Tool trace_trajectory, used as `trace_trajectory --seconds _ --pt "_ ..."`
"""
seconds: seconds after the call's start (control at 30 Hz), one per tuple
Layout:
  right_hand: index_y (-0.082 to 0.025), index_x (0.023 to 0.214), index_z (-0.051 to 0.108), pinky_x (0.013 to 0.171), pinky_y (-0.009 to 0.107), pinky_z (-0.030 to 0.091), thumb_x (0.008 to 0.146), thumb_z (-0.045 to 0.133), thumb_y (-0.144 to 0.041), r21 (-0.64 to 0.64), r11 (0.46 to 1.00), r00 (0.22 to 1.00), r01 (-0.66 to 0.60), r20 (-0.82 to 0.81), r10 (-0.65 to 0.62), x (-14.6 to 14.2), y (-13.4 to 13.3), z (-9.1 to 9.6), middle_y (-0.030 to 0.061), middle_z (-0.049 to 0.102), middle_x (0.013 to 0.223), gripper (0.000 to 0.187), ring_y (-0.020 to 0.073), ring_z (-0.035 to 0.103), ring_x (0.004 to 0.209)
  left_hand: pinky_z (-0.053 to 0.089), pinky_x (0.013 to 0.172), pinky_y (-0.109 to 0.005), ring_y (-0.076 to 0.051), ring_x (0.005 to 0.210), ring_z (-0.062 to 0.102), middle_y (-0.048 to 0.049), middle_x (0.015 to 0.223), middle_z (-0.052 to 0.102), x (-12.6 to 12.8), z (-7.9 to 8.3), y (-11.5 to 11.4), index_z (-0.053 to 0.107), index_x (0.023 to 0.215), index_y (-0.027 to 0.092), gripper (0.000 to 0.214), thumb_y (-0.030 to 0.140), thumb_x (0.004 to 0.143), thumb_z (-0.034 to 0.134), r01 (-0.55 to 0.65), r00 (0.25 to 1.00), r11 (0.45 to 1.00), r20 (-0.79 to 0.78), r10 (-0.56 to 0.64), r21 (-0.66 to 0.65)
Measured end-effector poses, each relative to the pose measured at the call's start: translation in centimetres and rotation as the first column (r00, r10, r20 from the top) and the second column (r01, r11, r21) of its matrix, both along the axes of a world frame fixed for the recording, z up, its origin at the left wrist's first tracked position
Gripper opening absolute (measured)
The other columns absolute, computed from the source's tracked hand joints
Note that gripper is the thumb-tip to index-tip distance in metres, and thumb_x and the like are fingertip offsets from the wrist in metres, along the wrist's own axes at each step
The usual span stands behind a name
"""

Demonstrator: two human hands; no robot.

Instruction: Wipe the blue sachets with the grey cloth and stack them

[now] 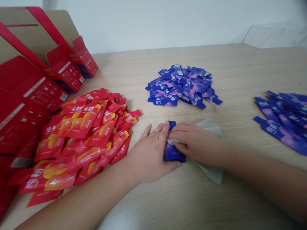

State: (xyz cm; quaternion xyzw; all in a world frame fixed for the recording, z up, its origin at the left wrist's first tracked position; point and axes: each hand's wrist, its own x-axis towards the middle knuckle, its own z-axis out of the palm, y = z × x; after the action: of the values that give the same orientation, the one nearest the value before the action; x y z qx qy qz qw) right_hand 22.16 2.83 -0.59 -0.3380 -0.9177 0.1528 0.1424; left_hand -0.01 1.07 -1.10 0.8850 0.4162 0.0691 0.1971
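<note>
My left hand (151,153) lies on the table with its fingers wrapped over a blue sachet (173,152), pinning it down. My right hand (194,142) is closed on a grey-green cloth (211,127) and presses it against the same sachet. Both hands meet at the table's middle, near the front. A heap of red and orange sachets (86,140) lies just left of my left hand. Farther back, a pile of blue sachets (182,86) sits on the wooden table (168,198).
Flat red cartons (26,92) are stacked at the far left, in front of a brown cardboard box (21,38). More blue and purple sachets (283,121) lie in a row at the right edge. A white wall runs behind the table.
</note>
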Motion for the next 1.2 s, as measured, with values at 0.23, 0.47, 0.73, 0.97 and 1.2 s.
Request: trace_trajectory --seconds 0.23,0.47,0.73,0.97,1.2 --pt "-0.02 0.117 0.075 0.106 0.051 0.056 0.102 0.061 -0.022 0.069 0.987 0.988 0.145 -0.069 -0.14 1.5 0.2 -0.7 0.0128 0.076 0.12 0.021 0.0302 0.069 0.116 0.011 0.136 -0.06 -0.036 0.165 0.029 -0.025 0.176 0.03 0.0 0.1 0.1 0.013 0.171 0.01 0.118 0.07 0.087 0.071 -0.001 1.0 1.0 -0.004 0.001 -0.021" --pt "-0.025 0.112 0.075 0.1 0.035 0.058 0.096 0.068 -0.014 -0.288 0.948 0.987 -0.138 -0.119 0.107 1.0 -2.6 2.7 0.0037 0.078 0.115 0.021 0.0217 0.072 0.11 0.011 0.136 -0.058 -0.037 0.167 0.019 -0.0264 0.177 0.024 -0.3 0.4 0.3 0.015 0.17 0.006 0.117 0.058 0.083 0.073 0.027 0.999 0.998 -0.045 -0.03 -0.062" --pt "-0.024 0.105 0.076 0.098 0.042 0.057 0.097 0.069 -0.018 -0.171 0.984 0.998 -0.039 -0.048 0.031 0.8 -0.8 1.0 0.0061 0.077 0.109 0.013 0.0249 0.072 0.104 0.01 0.137 -0.06 -0.035 0.165 0.028 -0.0233 0.174 0.035 0.0 0.2 0.1 0.017 0.171 0.011 0.112 0.063 0.088 0.072 0.003 1.0 0.999 0.019 -0.003 -0.039" --pt "-0.021 0.115 0.075 0.098 0.046 0.058 0.102 0.063 -0.026 0.012 0.985 0.983 0.174 -0.07 -0.173 2.7 2.4 -1.0 0.0103 0.076 0.113 0.018 0.0287 0.071 0.109 0.008 0.137 -0.059 -0.036 0.165 0.029 -0.0249 0.175 0.032 0.1 0.3 0.2 0.018 0.17 0.01 0.114 0.063 0.086 0.075 0.001 1.0 0.999 -0.001 -0.001 -0.045" --pt "-0.025 0.113 0.073 0.092 0.035 0.058 0.098 0.071 -0.025 -0.215 0.976 0.975 -0.039 -0.22 -0.009 2.0 -0.5 1.4 0.0039 0.078 0.11 0.015 0.0217 0.074 0.103 0.011 0.136 -0.061 -0.035 0.166 0.027 -0.0236 0.175 0.032 0.0 0.5 0.2 0.018 0.17 0.009 0.113 0.063 0.087 0.073 0.012 1.0 0.998 -0.001 -0.012 -0.057"
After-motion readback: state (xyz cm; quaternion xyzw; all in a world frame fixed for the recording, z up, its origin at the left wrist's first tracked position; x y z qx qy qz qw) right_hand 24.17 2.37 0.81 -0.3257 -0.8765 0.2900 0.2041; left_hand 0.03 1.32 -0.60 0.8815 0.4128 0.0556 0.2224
